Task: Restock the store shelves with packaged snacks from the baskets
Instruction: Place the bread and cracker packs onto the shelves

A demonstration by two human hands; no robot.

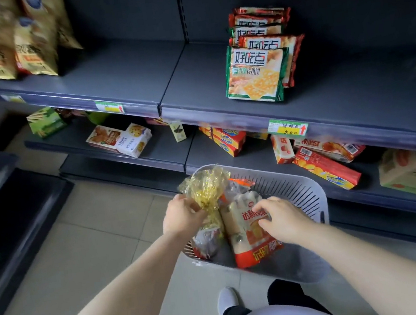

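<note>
Far up and to the left of the basket (310, 188), yellow snack bags (16, 56) stand on the upper shelf (123, 73). The left forearm reaches forward from the lower left to the basket's left rim. There the left hand (183, 215) is curled, its fingers pinching a crinkly gold bag (205, 187) that sticks up above the rim. Just right of it, inside the basket, an orange-and-white snack pack (249, 231) lies lengthwise among other wrapped packs. The right forearm comes in from the lower right over the basket's near wall. The right hand (282, 219) lies palm down on that pack with its fingers bent. The thumb is hidden, so I cannot tell whether it grips the pack or only rests on it. High above the basket, green and red cracker packs (254, 76) stand in a row on the upper shelf. Beyond the basket's right rim, red boxes (326, 170) lie tumbled on the lower shelf (254, 156).
</note>
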